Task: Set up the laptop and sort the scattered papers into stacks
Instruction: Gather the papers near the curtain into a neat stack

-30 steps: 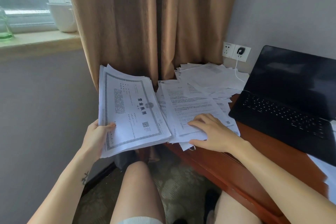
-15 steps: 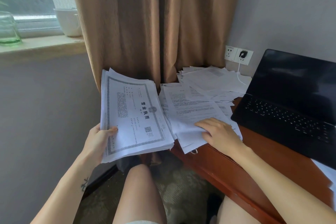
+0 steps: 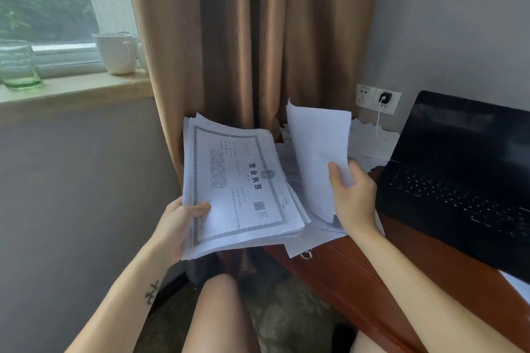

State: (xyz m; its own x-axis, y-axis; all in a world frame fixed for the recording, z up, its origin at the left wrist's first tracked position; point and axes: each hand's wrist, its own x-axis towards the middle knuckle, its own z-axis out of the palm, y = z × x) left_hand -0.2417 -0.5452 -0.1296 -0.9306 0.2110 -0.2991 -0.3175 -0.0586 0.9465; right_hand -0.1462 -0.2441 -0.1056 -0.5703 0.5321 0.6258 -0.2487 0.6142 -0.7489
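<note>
The thick stack of white printed papers point(image 3: 243, 189), topped by a sheet with an ornate grey border and bold Chinese characters, is held in the air just left of the counter's end, above the person's knee. The left hand point(image 3: 183, 218) grips its lower left corner, thumb pressed on the top sheet and fingers curled beneath. Just beside it, the right hand point(image 3: 354, 198) pinches a blank-backed white sheet point(image 3: 315, 152), thumb on the near face and fingers behind; the sheet stands nearly upright, its lower edge close to the stack's right side. Whether it is one sheet or several, I cannot tell.

Under and behind that sheet lies a loose heap of scattered white papers point(image 3: 372, 143), spread over the left end of the reddish-brown wooden counter point(image 3: 387, 281), some overhanging its edge. To their right, on the same counter, sits the open black laptop point(image 3: 459, 180), screen dark.

Behind the heap, a white wall socket point(image 3: 384, 99) holds a plug with a white cable point(image 3: 378, 123) running down among the papers. Tan curtains point(image 3: 258, 37) hang in the corner. On the windowsill point(image 3: 74, 92) stand a white ceramic mug point(image 3: 116, 53) and a green-tinted glass point(image 3: 18, 64).
</note>
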